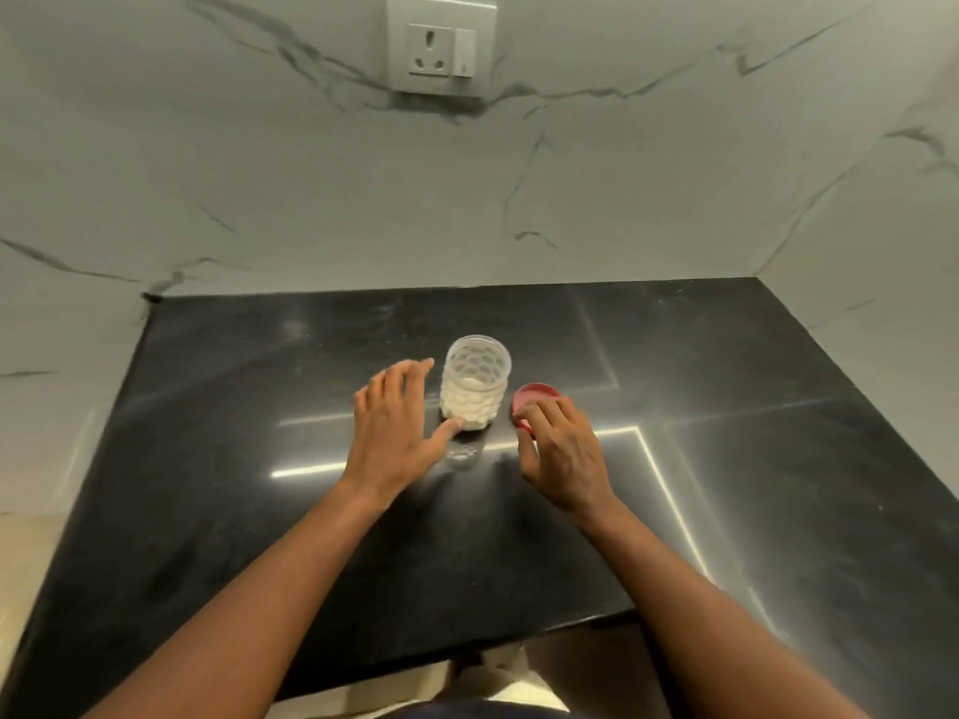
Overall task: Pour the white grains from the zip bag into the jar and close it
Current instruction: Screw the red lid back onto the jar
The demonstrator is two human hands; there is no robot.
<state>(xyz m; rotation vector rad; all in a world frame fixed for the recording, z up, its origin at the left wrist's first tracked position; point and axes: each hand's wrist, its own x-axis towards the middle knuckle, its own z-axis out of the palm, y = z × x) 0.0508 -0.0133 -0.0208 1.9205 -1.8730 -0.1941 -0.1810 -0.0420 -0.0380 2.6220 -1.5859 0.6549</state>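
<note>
The place reads as a home kitchen. A polished black stone countertop [726, 407] fills a corner, backed by white marble-look wall panels [259, 173] with grey veins. A wall socket with a switch [441, 49] sits above the counter, where a clear storage jar [475, 389] of white grains stands beside its red lid [534, 394].

Counter [259, 511]: black polished stone, speckled, with bright light streaks reflected across the middle. It sits in a corner, meeting marbled walls [311, 210] at the back and on both sides.

On it, near centre:
- jar [475, 391], clear, honeycomb-patterned, upright, mouth open; white grains [469, 404] fill the lower part (roughly the bottom half).
- lid [537, 394], red, round, just beside the jar on its right, near edge hidden.
</note>
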